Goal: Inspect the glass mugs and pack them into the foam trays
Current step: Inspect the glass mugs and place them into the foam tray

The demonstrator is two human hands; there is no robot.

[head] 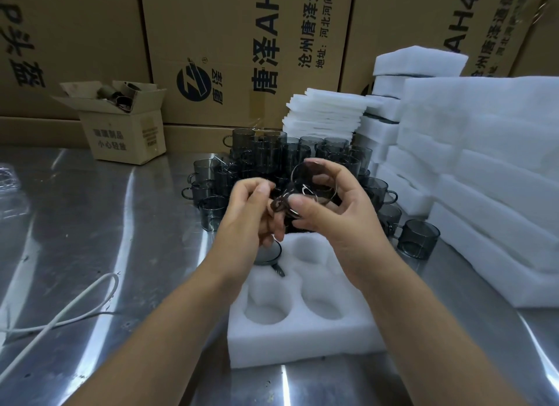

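Note:
Both hands hold one smoky grey glass mug (pixel 305 188) above the white foam tray (pixel 302 339). My right hand (pixel 338 212) wraps round the mug's body, its mouth tilted toward me. My left hand (pixel 251 215) pinches the mug's handle side. The tray lies on the steel table straight in front of me, with round pockets. One packed mug (pixel 269 254) sits in its far left pocket, partly hidden by my left hand. A cluster of several grey mugs (pixel 272 160) stands behind the hands.
Stacks of white foam trays (pixel 490 175) fill the right side, and thin foam sheets (pixel 326 115) are piled behind the mugs. A loose mug (pixel 419 239) stands by the stacks. A small open carton (pixel 121 121) sits at back left. A white cable (pixel 75 303) crosses the steel table (pixel 90 224).

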